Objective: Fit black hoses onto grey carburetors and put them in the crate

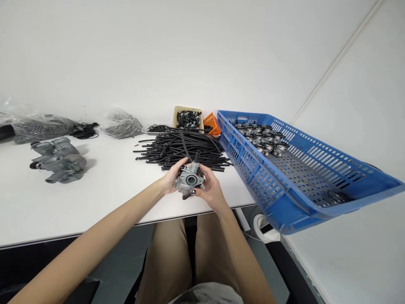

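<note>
Both hands hold a small grey metal carburetor (190, 180) just above the white table's front edge. My left hand (172, 176) grips its left side with fingers curled over the top. My right hand (209, 189) wraps its right side, thumb near the round opening. A thin black hose (186, 148) rises from the carburetor's top and curves back over the pile of black hoses (182, 150) lying right behind the hands.
A blue slotted crate (286, 198) with several carburetors (262, 137) at its far end overhangs the white table (110, 190) on the right. Grey carburetors (59, 159) lie left. Bags of small parts (122, 123), a beige tray (187, 118) and an orange bin (211, 123) line the wall.
</note>
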### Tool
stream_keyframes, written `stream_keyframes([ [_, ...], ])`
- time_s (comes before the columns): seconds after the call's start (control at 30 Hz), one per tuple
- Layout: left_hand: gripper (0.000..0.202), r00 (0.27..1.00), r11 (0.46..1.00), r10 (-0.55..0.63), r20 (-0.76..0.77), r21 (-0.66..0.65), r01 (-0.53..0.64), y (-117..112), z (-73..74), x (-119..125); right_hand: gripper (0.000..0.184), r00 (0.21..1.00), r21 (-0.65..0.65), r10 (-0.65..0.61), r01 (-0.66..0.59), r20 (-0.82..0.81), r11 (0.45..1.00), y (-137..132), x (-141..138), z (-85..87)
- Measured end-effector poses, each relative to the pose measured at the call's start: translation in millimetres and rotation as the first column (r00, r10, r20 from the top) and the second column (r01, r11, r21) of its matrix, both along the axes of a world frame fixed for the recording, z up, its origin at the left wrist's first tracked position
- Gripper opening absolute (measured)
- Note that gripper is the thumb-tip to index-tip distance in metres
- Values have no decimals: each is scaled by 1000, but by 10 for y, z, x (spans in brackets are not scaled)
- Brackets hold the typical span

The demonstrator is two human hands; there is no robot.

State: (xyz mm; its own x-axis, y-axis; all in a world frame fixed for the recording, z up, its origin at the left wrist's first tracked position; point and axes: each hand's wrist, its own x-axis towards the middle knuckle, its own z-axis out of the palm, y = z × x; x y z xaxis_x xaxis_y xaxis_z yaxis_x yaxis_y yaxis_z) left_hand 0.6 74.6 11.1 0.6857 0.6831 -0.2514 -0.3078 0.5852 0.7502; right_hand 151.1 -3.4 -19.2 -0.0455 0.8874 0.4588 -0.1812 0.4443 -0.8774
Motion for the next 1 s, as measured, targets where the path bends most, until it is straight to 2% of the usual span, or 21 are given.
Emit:
stream_keyframes([
  [0.17, 48, 998, 998, -50, 22, 29, 50, -25, 23, 2, 81, 1000, -25, 19, -19, -8, 999, -5, 21, -1],
  [0.5, 66, 997, 997, -72, -25, 39, 73, -23, 21, 4, 81, 1000, -26, 26, -26, 11, 999, -15, 17, 2],
  [0.7, 64, 998, 997, -67, 6, 47, 67, -23, 35, 31, 80, 1000, -71, -24, 24, -4, 997, -32, 10, 8],
  [1.0, 62, 998, 1000, -22, -60, -4, 22, 7, -2, 10, 81, 999, -109, -43, 39, -33, 993, -29, 10, -8],
])
